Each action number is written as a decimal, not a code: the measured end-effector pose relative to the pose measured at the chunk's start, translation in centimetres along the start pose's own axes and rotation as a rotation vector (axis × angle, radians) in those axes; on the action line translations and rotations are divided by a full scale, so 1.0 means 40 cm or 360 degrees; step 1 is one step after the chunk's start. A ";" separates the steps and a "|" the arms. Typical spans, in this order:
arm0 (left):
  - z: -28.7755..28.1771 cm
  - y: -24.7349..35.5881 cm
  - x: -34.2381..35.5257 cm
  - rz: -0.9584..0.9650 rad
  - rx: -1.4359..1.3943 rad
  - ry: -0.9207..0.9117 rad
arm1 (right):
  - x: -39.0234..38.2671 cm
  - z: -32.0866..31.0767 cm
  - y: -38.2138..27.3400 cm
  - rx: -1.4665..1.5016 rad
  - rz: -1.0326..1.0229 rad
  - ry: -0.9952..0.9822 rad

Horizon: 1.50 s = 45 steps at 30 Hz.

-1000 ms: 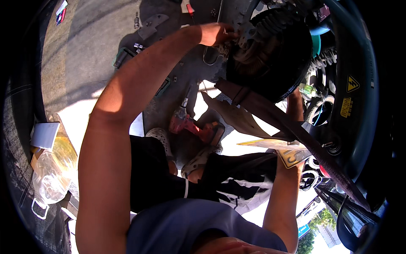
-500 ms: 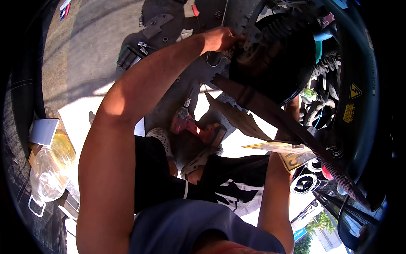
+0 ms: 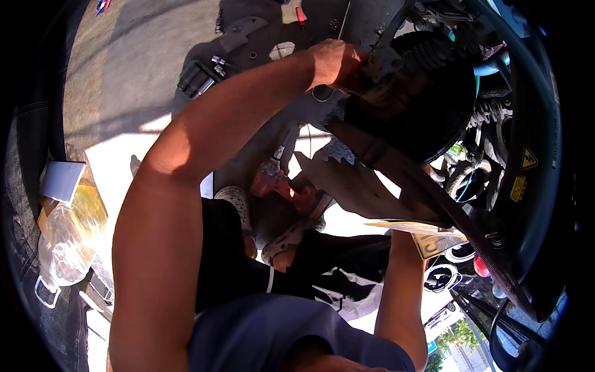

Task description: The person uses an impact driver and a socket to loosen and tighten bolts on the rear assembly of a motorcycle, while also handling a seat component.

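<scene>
My left hand [image 3: 338, 65] is closed at a grey metal bracket [image 3: 387, 65] beside the black wheel [image 3: 427, 111]; what its fingertips hold is hidden. My right forearm [image 3: 400, 297] reaches up behind a yellow plate [image 3: 434, 245], a bent dark mudguard piece [image 3: 344, 183] and a long brown strap [image 3: 396, 164]; that hand's fingers are hidden. A coil-spring shock absorber [image 3: 427, 53] crosses the top of the wheel. A red cordless impact wrench [image 3: 273, 183] lies below my left arm, by my shoes.
Sockets [image 3: 198, 80], a red-handled screwdriver [image 3: 300, 18] and a flat metal piece [image 3: 238, 31] lie on the concrete floor. A bagged package [image 3: 65, 242] is at the left. The blue-green vehicle frame [image 3: 533, 80] arches down the right, with tyres [image 3: 465, 177] beyond.
My left hand and the wheel sit further right and slightly lower in the picture than a second ago. The mudguard piece now covers more of the impact wrench.
</scene>
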<state>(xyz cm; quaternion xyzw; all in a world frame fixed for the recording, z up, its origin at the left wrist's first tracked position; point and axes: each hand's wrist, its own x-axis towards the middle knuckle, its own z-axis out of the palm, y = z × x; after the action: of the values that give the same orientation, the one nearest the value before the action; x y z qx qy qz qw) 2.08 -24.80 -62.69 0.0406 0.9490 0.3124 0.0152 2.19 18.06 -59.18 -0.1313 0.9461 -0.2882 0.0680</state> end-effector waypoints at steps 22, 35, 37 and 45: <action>-0.007 -0.003 -0.013 -0.0101 -0.0042 -0.0123 | -0.033 -0.003 -0.002 -0.0288 -0.0062 -0.0025; 0.005 -0.049 -0.030 -0.0222 -0.0676 -0.0189 | -0.042 -0.073 -0.031 -0.0499 -0.0040 -0.0096; 0.026 -0.062 -0.020 -0.0296 -0.0913 -0.0118 | -0.053 -0.090 -0.040 -0.0543 -0.0021 -0.0112; 0.072 -0.053 -0.011 -0.0055 -0.0746 0.0123 | -0.072 -0.120 -0.057 -0.0619 0.0035 -0.0141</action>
<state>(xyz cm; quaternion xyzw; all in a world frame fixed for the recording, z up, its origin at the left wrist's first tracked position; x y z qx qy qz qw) 2.53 -24.84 -66.28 0.0077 0.8510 0.5251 -0.0069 4.45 19.59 -53.79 -0.1442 0.9814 -0.0931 0.0862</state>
